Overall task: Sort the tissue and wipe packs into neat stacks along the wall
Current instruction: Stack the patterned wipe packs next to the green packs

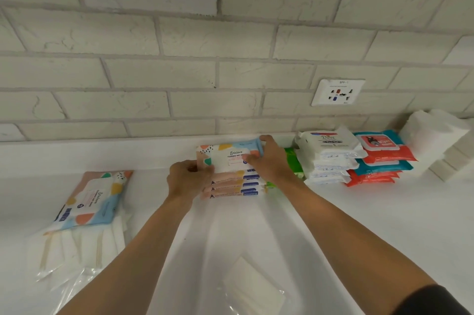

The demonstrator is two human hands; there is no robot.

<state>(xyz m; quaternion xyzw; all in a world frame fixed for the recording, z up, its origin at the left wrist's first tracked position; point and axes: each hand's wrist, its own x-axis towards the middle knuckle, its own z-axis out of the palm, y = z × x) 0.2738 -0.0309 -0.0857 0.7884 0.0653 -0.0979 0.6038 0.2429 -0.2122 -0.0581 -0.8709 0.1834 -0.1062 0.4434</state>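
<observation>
A stack of several colourful wet-wipe packs [232, 181] stands at the middle of the white counter near the wall. My left hand [188, 177] grips the left end of the top pack [228, 154]. My right hand [270, 161] holds its right end, fingers over the far corner. One more pack of the same kind [93, 199] lies flat at the left on clear-wrapped tissue packs [77, 250]. Right of the stack are green packs [292, 161], mostly hidden by my right hand, then a white pack stack [328, 158] and a red and teal pack stack [382, 161].
White folded tissues [436, 140] are piled at the far right against the brick wall. A wall socket [337, 91] sits above the stacks. A clear-wrapped white pack [252, 289] lies near the front edge between my forearms.
</observation>
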